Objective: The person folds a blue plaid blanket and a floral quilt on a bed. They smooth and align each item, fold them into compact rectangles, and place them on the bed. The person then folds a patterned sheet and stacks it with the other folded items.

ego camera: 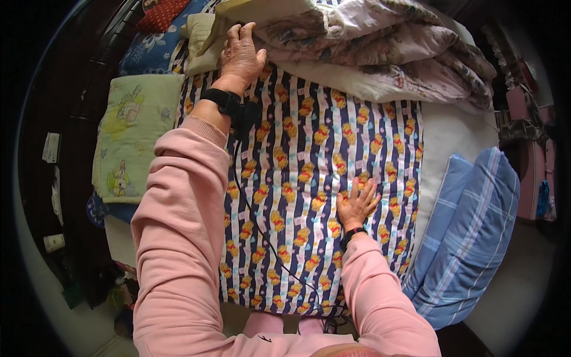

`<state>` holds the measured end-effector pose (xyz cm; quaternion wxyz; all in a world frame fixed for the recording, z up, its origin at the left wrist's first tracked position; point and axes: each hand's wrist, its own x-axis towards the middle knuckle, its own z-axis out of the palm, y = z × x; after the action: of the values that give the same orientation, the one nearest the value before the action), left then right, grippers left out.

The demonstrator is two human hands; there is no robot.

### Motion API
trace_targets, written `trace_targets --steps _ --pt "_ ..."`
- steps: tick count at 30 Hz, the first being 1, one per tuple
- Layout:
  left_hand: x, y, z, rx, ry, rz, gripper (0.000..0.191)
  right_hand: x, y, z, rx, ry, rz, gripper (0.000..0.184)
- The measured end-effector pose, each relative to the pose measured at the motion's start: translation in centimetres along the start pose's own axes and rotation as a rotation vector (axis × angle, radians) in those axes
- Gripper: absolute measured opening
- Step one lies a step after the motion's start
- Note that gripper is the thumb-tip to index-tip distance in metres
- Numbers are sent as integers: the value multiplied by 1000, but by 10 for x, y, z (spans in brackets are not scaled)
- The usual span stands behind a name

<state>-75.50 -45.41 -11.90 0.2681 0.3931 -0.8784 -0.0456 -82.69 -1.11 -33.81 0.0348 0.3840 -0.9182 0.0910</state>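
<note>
A striped sheet printed with cartoon bears lies spread over the bed before me. My right hand rests palm down on its right part, fingers apart and holding nothing. Far out at the upper left, my left hand is stretched over the bed with spread fingers and nothing visible in it; whether it touches the cloth below is hard to tell. Beside its fingertips is a pale yellow cloth. A crumpled floral quilt is heaped along the far side. From my left wrist a black cable trails across the sheet.
On the left lies a folded green blanket, with a blue floral cloth beyond it. Two blue plaid pillows lie at the bed's right edge. A dark wooden surface at the far left bears a white cup.
</note>
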Motion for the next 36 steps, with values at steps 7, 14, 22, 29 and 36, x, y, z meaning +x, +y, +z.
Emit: trace_targets --steps 7,14,22,29,36 --pt "96 10 31 87 70 2 89 8 -2 -7 30 -96 14 77" --pt "137 19 50 61 -318 -79 75 6 3 -1 10 -122 -7 81" --pt "-38 52 53 -654 -805 212 23 5 1 1 9 -79 -11 81" --pt "-239 -24 -183 -729 -932 30 20 2 -3 -4 -9 -56 -11 66" --pt "-392 -108 -288 -457 -717 -493 17 -3 -3 -10 -59 71 -79 65"
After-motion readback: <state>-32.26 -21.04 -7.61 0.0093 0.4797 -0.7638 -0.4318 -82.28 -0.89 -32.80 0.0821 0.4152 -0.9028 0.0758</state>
